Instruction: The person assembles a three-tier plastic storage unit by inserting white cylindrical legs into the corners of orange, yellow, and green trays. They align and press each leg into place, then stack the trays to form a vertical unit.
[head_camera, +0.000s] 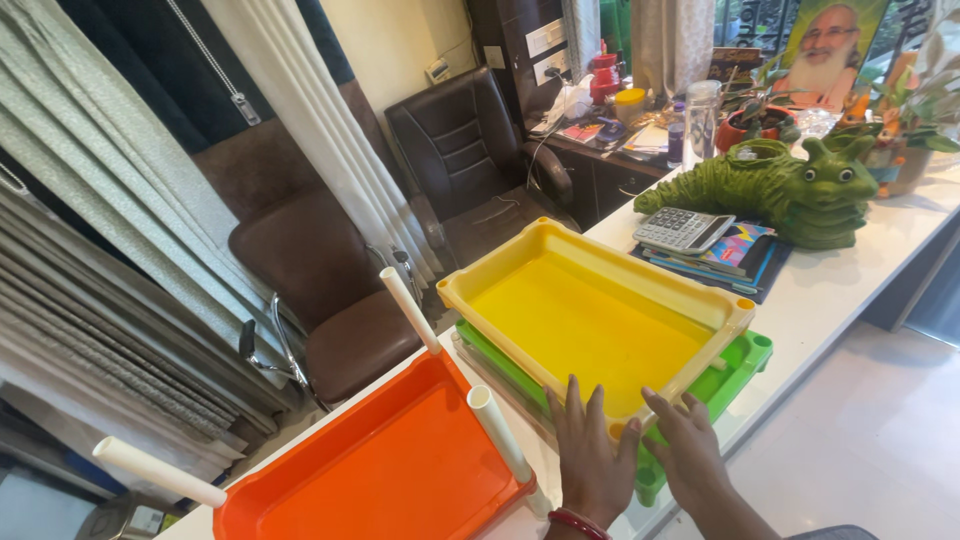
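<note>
Yellow tray (590, 320): rectangular plastic, shallow, empty; sat slightly askew on top of a green tray (740, 365) of like shape, both on the white tabletop (860, 250). Left hand (590, 455) lay flat against the yellow tray's near rim, fingers spread and extended, gripping nothing. Right hand (685, 450) rested likewise at the near right corner, fingers open, touching the rim where yellow met green.

Orange tray (390, 470): just beside, to the left, fitted with white tubular posts (410, 310) standing tilted at its corners.

Step judged: hands placed at the tray's edge, grasp not yet closed. A next move would call for curling the fingers under the rim, keeping the tray level and clear of the nearest post.

Background: calculator (682, 230) on stacked books, green frog-like planter (800, 190), brown chairs (330, 290).
</note>
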